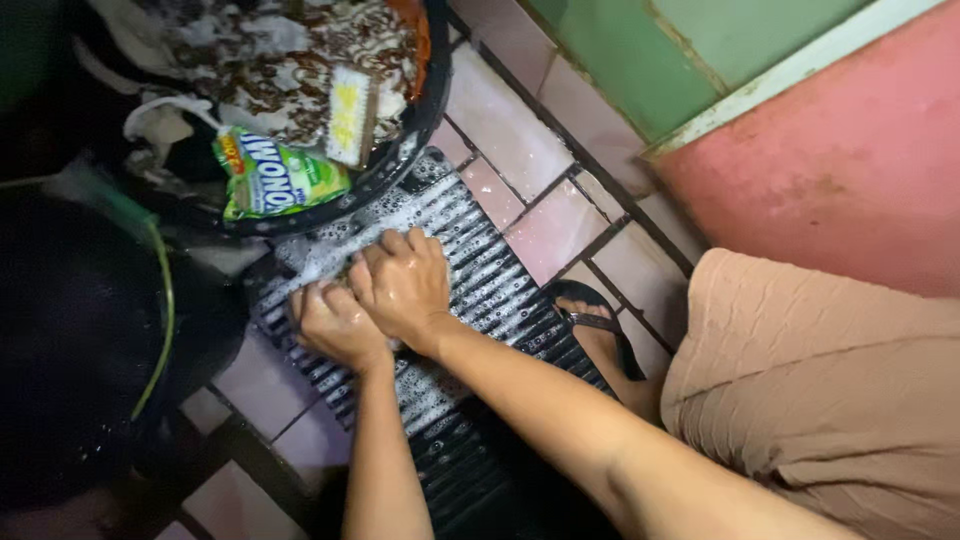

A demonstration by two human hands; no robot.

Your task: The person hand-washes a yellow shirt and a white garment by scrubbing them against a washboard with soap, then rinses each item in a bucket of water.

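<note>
A black ribbed washboard (500, 285) lies on the tiled floor, covered in soap foam. My left hand (335, 325) and my right hand (402, 283) press together on its upper part, fingers closed on a small wet soapy cloth (315, 262) that is mostly hidden under them. My right hand overlaps the left.
A black basin (400, 140) at the top holds foamy laundry, a scrub brush (350, 115) and a green detergent packet (275, 180) on its rim. A dark tub (80, 340) stands at the left. My sandalled foot (600, 330) rests right of the board, near a red and green wall (830, 150).
</note>
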